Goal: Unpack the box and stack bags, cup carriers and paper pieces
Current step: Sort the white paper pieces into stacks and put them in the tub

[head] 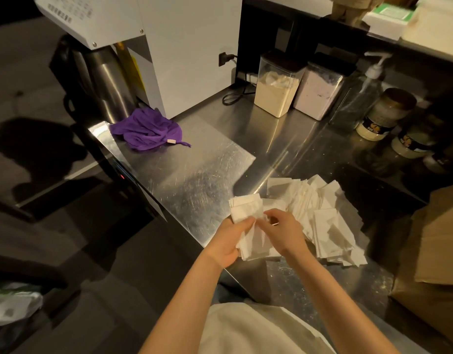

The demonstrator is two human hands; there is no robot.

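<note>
**Two hands gathering white paper pieces at a steel desk**

The left hand (226,242) gripped a stack of paper pieces (246,213) from its left side, thumb pressed on top and fingers curled beneath. The right hand (284,232) met it from the right, its fingers bent over the same stack and pinching the top sheets near the middle. Both bare forearms reached in from the bottom of the view, above a pale garment on the person's body.

The stack sat at the near left edge of the desk (194,175), a scratched stainless-steel surface. Just beside it to the right, touching it, lay a loose pile of paper pieces (325,215), fanned out and overlapping on the steel. Further right, at the frame's edge, stood a brown cardboard box (440,251).

Toward the far left corner of the desk lay a crumpled purple cloth (146,131). Behind the cloth stood a white machine (184,52) with a steel canister (105,80) under its overhanging front. A black power cord (233,97) coiled beside the machine. Along the back stood two clear containers: one of beige powder (275,95), one of pale pink powder (318,95). Next came a clear pump bottle (360,95) and several labelled jars (383,113) in shadow.
</note>
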